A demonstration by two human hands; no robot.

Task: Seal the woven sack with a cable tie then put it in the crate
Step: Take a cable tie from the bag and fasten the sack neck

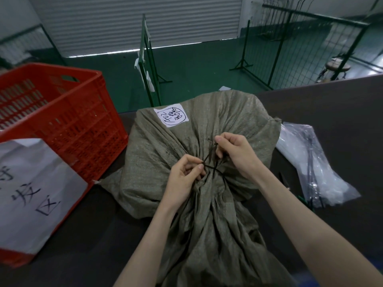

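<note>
An olive-green woven sack [232, 121] lies on the dark table, its neck gathered toward me and a white handwritten label [171, 117] on its far side. A thin black cable tie [211, 167] is looped around the gathered neck. My left hand [183, 179] pinches one part of the tie at the neck. My right hand [236, 153] grips the tie's other end just above and to the right. The red plastic crate [68, 121] stands to the left of the sack, a white paper sign [31, 189] taped to its near corner.
A clear plastic bag [310, 162] holding more black cable ties lies on the dark table [331, 104] to the right. Beyond the table's far edge are a green floor, green wire-mesh racks [148, 65] and a round stool [337, 66].
</note>
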